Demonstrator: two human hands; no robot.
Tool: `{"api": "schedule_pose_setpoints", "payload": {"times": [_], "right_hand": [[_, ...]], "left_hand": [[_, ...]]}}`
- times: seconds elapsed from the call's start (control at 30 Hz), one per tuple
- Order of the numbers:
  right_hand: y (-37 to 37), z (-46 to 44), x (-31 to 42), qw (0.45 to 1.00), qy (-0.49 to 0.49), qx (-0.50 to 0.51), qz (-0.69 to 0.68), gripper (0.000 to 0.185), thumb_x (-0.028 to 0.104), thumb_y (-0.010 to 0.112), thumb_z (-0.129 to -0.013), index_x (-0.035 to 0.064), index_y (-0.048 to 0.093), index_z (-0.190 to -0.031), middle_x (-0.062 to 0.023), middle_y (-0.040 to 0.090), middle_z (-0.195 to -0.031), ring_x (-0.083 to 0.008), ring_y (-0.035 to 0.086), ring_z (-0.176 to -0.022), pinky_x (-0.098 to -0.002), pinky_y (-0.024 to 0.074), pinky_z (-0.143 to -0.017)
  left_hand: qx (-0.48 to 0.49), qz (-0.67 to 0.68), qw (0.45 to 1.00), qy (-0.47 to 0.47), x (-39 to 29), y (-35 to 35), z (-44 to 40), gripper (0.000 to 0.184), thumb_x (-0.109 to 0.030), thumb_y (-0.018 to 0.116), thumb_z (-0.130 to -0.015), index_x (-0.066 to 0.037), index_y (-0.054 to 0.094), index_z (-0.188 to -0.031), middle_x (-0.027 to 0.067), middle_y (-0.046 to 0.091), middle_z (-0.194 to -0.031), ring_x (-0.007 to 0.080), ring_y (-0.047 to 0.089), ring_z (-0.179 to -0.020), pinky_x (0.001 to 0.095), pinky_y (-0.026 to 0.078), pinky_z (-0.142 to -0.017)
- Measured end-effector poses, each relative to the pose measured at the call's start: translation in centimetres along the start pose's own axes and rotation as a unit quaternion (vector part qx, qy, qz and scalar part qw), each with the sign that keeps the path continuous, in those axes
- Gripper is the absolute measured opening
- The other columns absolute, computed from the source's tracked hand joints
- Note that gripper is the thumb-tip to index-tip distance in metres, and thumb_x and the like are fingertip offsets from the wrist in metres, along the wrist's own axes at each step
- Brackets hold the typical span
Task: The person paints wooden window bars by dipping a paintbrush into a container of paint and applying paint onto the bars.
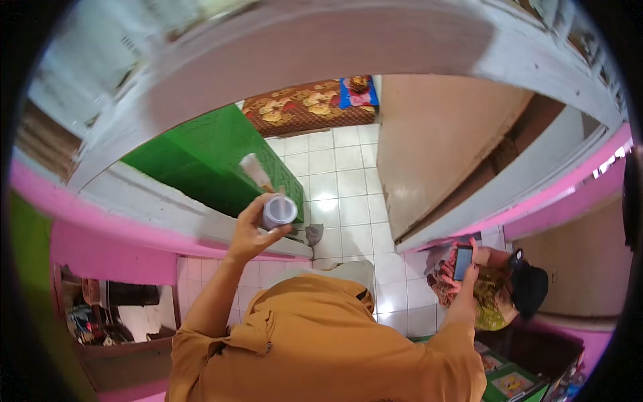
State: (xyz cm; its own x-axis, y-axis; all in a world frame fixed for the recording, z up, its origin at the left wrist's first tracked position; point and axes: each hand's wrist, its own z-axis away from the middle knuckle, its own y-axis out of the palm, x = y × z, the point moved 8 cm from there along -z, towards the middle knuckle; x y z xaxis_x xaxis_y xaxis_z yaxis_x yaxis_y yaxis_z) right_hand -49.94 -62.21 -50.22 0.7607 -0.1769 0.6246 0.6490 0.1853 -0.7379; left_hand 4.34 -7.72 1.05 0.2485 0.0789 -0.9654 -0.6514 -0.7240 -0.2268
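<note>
My left hand (252,232), fingers curled, is wrapped round a small whitish round jar (279,210) whose round end faces me. A paintbrush (254,171) with pale bristles and a wooden handle sticks up just behind the jar. Its handle goes down at my fingers, and its lower end is hidden. My right hand (471,273) reaches out at the right, with its fingers at the edge of a dark-screened phone (463,262). Reddish fingers of another person in a black cap (529,288) are round the same phone.
A white-framed doorway stands before me, with a green panel (221,151) at left and a brown door (449,141) at right. Beyond the white tiled floor (335,181) lies a flowered mattress (295,107). A grey rag (314,234) lies near the left jamb.
</note>
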Motion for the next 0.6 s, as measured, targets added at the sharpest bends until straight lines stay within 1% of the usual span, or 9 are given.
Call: {"api": "schedule_pose_setpoints", "payload": {"times": [0.03, 0.1, 0.17, 0.23, 0.3, 0.33, 0.37, 0.53, 0.6], "right_hand": [[-1.6, 2.0, 2.4, 0.999, -0.011, -0.015, 0.047, 0.052, 0.038, 0.048, -0.098, -0.0028, 0.066, -0.124, -0.0260, 0.067, -0.120, -0.0437, 0.063, -0.111, -0.0508, 0.0474, -0.096], [-6.9, 9.0, 8.5, 0.963, 0.020, -0.239, 0.122, 0.046, 0.036, 0.049, -0.098, 0.0012, 0.066, -0.123, -0.0217, 0.070, -0.108, -0.0415, 0.064, -0.104, -0.0512, 0.0483, -0.093], [-7.0, 15.1, 18.4, 0.988, -0.060, -0.117, -0.076, 0.035, 0.030, 0.053, -0.098, 0.0033, 0.066, -0.116, -0.0168, 0.069, -0.098, -0.0370, 0.066, -0.099, -0.0478, 0.0499, -0.090], [-1.0, 19.2, 24.5, 0.940, -0.308, -0.068, -0.132, 0.023, 0.021, 0.056, -0.098, 0.0033, 0.065, -0.108, -0.0138, 0.067, -0.095, -0.0313, 0.066, -0.095, -0.0424, 0.0508, -0.089], [5.3, 28.6, 33.1, 0.880, -0.272, 0.263, -0.286, 0.020, 0.018, 0.057, -0.104, 0.0015, 0.064, -0.112, -0.0089, 0.068, -0.104, -0.0188, 0.064, -0.093, -0.0336, 0.0506, -0.084], [9.3, 31.8, 35.3, 0.847, -0.317, 0.335, -0.266, 0.021, 0.020, 0.056, -0.105, 0.0029, 0.064, -0.114, -0.0061, 0.068, -0.105, -0.0162, 0.064, -0.096, -0.0323, 0.0509, -0.087], [5.9, 39.1, 42.8, 0.795, -0.339, 0.412, -0.287, 0.023, 0.022, 0.055, -0.106, 0.0036, 0.064, -0.117, -0.0063, 0.068, -0.108, -0.0156, 0.064, -0.101, -0.0324, 0.0509, -0.091], [2.8, 50.4, 54.5, 0.658, -0.236, 0.576, -0.423, 0.024, 0.021, 0.052, -0.107, 0.0018, 0.063, -0.116, -0.0036, 0.067, -0.111, -0.0129, 0.060, -0.105, -0.0302, 0.0466, -0.095], [2.9, 51.1, 56.0, 0.652, -0.253, 0.596, -0.396, 0.024, 0.021, 0.053, -0.106, 0.0017, 0.063, -0.116, -0.0028, 0.067, -0.110, -0.0120, 0.059, -0.105, -0.0292, 0.0455, -0.095]], "left_hand": [[0.004, -0.002, 1.000, 0.015, -0.7, 0.5, 0.0, 0.059, -0.006, 0.085, -0.078, -0.002, 0.057, -0.130, 0.0046, 0.062, -0.119, 0.0139, 0.058, -0.113, 0.0307, 0.046, -0.099], [0.012, 0.007, 1.000, 0.026, -1.7, 1.1, 0.3, 0.059, -0.006, 0.085, -0.078, -0.002, 0.057, -0.129, 0.0042, 0.062, -0.118, 0.0133, 0.057, -0.112, 0.0304, 0.046, -0.099], [0.036, 0.019, 0.998, 0.055, -2.9, 1.5, 0.3, 0.058, -0.005, 0.085, -0.077, -0.002, 0.057, -0.128, 0.0033, 0.060, -0.117, 0.0122, 0.056, -0.109, 0.0300, 0.046, -0.098], [0.075, 0.004, 0.995, 0.065, -4.1, 2.1, 0.8, 0.057, -0.006, 0.085, -0.076, -0.002, 0.058, -0.127, 0.0049, 0.061, -0.118, 0.0136, 0.057, -0.110, 0.0306, 0.046, -0.098], [0.082, -0.012, 0.990, 0.111, -4.5, 2.5, 1.2, 0.056, -0.008, 0.085, -0.076, -0.002, 0.059, -0.126, 0.0076, 0.063, -0.119, 0.0164, 0.060, -0.110, 0.0316, 0.047, -0.098], [0.078, -0.023, 0.989, 0.124, -4.7, 2.6, 1.3, 0.058, -0.011, 0.086, -0.076, -0.002, 0.059, -0.127, 0.0102, 0.065, -0.119, 0.0193, 0.062, -0.111, 0.0329, 0.048, -0.098], [0.075, -0.024, 0.988, 0.131, -5.4, 2.5, 1.6, 0.058, -0.011, 0.086, -0.076, -0.002, 0.059, -0.127, 0.0102, 0.065, -0.119, 0.0193, 0.062, -0.111, 0.0329, 0.048, -0.098], [0.117, -0.040, 0.986, 0.115, -7.1, 1.8, 2.5, 0.064, -0.021, 0.087, -0.079, -0.003, 0.057, -0.132, 0.0120, 0.065, -0.123, 0.0211, 0.061, -0.117, 0.0342, 0.046, -0.103], [0.114, -0.030, 0.986, 0.115, -7.3, 1.3, 2.6, 0.065, -0.023, 0.087, -0.079, -0.002, 0.058, -0.133, 0.0122, 0.064, -0.125, 0.0218, 0.060, -0.118, 0.0351, 0.046, -0.104]]}}
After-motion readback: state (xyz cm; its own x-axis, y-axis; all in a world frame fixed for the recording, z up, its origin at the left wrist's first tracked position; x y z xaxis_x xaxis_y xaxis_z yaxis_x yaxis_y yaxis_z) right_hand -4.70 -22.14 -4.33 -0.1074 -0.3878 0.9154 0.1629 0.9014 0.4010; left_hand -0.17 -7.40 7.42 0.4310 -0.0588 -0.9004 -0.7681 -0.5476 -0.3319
